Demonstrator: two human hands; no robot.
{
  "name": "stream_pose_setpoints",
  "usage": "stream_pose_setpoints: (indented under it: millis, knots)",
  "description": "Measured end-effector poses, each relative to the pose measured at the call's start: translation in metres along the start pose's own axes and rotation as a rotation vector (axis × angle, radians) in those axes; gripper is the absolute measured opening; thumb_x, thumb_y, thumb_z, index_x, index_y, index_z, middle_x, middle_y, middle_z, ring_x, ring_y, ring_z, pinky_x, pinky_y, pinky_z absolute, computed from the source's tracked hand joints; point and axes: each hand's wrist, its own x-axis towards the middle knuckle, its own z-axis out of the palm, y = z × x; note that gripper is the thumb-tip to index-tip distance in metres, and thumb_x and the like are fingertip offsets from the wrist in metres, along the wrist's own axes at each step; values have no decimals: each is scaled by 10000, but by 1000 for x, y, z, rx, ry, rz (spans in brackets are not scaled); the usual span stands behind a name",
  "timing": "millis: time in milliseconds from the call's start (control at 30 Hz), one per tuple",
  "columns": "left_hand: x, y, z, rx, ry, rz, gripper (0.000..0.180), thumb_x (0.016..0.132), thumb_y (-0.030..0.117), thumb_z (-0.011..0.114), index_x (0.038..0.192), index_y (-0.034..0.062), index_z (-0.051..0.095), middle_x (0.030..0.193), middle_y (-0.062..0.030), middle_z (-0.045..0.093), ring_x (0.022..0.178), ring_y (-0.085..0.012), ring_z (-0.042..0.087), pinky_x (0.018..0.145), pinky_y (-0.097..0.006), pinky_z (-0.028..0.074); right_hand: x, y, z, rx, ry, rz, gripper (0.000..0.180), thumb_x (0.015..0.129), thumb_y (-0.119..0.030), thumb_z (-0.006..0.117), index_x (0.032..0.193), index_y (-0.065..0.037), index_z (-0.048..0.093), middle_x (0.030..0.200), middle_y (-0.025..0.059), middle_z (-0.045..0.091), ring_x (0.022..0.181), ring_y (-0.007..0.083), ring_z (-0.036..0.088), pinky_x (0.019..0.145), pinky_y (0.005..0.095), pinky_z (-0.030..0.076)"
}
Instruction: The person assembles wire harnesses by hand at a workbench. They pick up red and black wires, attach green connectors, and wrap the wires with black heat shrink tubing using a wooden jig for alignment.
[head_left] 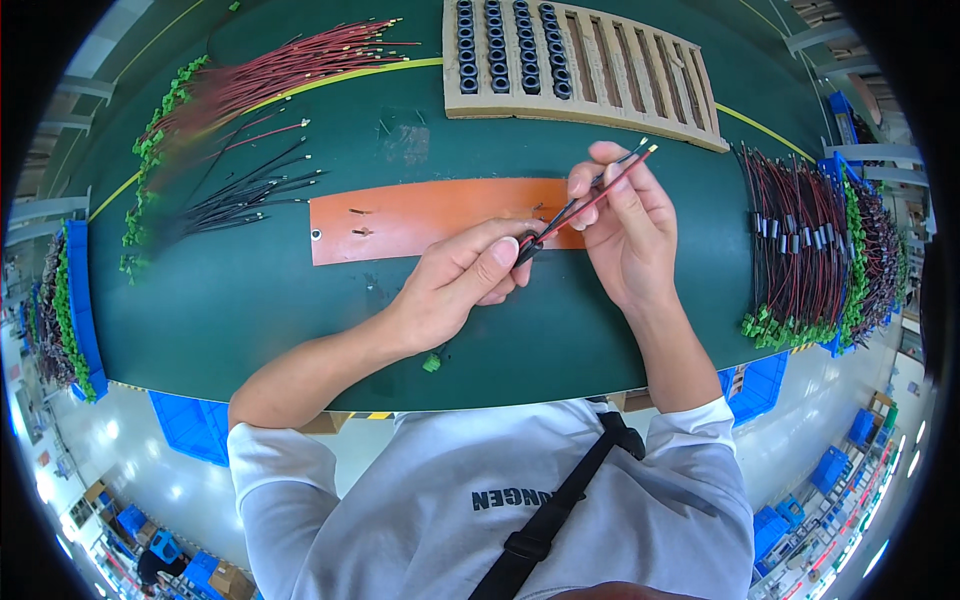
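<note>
My left hand is closed, thumb and fingers pinching a small black ring. Through or beside that ring runs a pair of wires, a red wire and a black wire; the fingers partly hide where they meet it. To the right and slightly higher, my right hand pinches the pair near the upper end, with the pale tips poking out above its fingers. Both hands are held over the right part of an orange strip on the green table.
A cardboard tray at the back holds several rows of black rings. Red wires and black wires with green connectors lie left. Bundled wires with dark sleeves lie right. A loose green connector sits near the front edge.
</note>
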Motion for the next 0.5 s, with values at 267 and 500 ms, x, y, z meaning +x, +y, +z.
stream_pose_setpoints:
  millis: [267,500]
  knots:
    - [4,1,-3,4,-22,0,352,1090,165,518,1408,13,505,1094,-149,667,762,-143,614,723,-271,495,-5,3,4,-291,-23,37,244,1057,-161,580,1221,7,649,1033,100,673,799,103,594,704,263,510]
    - [3,-6,-2,-68,-103,-78,306,1061,63,539,1353,-6,477,1134,-180,691,858,-181,690,772,-302,539,-3,2,10,-445,97,50,252,1076,-240,575,1063,-10,676,848,65,709,581,73,557,503,212,425]
